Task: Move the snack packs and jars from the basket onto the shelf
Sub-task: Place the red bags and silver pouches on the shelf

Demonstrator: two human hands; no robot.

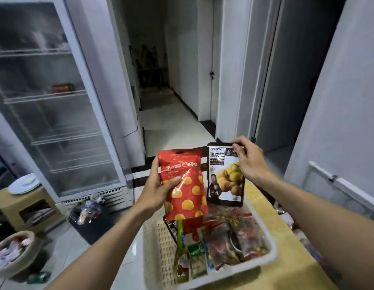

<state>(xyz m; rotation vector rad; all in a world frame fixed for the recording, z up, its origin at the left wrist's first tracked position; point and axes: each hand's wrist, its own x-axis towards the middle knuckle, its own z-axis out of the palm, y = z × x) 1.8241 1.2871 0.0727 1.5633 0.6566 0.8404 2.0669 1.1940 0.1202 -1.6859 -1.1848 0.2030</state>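
My left hand (159, 189) grips a red snack pack with yellow dots (186, 185) by its left edge, thumb across the front. My right hand (251, 162) pinches the top edge of a black-and-white chestnut pack (223, 185), which hangs upright beside the red one. Both packs are held above the far end of a white plastic basket (156, 248). Several more snack packs (234, 237) lie in the basket. A glass-door cabinet with wire shelves (45, 97) stands to the left, door closed, one dark item on a shelf.
The basket sits on a yellow-covered surface (290, 268). On the floor at left are a beige stool with a white plate (25, 183), a waste bin (12, 252), a green can (38, 277) and a plastic bag (87, 210). A hallway opens ahead.
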